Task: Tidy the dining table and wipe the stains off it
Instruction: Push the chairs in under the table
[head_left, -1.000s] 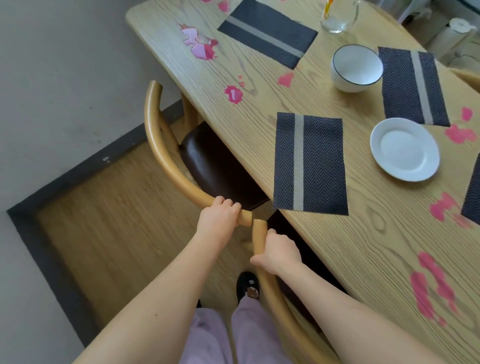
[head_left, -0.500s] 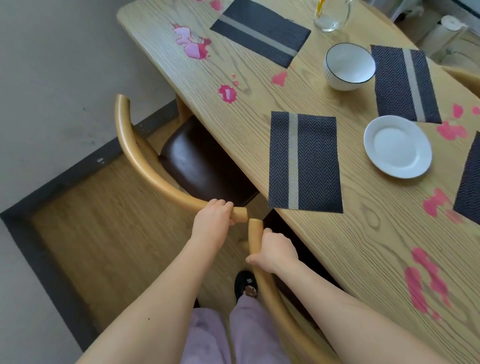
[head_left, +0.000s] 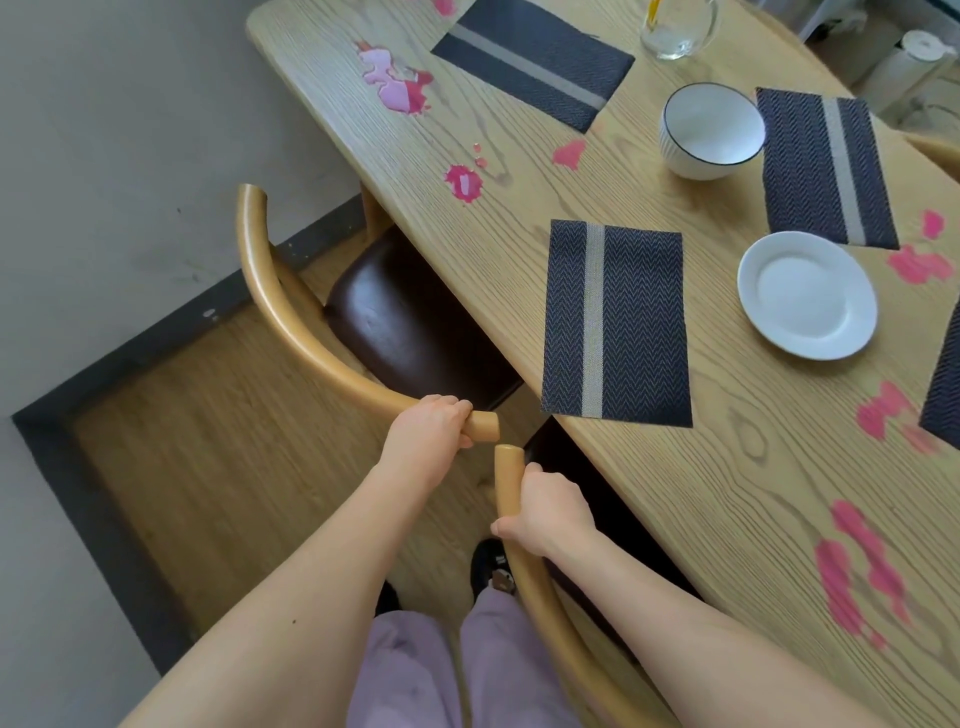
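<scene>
Desk (head_left: 727, 467): light wood, running from upper left to lower right in the head view, with pink stains (head_left: 463, 183) scattered along its length and none yet wiped, as far as shows. Left hand (head_left: 428, 428) is curled over the tip of the far chair (head_left: 291, 312) rail. Right hand (head_left: 553, 512) is wrapped round the tip of the near chair (head_left: 524, 582) rail. The two rail tips sit just apart. Judgement: both grips at the rail ends serve to shift the chairs along the desk edge, the tidying part of the job. The far chair's dark seat (head_left: 405, 322) lies partly under the desk. No cloth in either hand, so wiping is not in hand. Mats lie at differing angles; the middle mat (head_left: 615, 322) has a near corner at the desk edge. Containers: bowl (head_left: 711, 130) upright, white inside, looks empty. Plate (head_left: 807, 295) bare. Glass jug (head_left: 675, 28), cut by the top edge, holds a yellow-orange stick; liquid cannot be told.
</scene>
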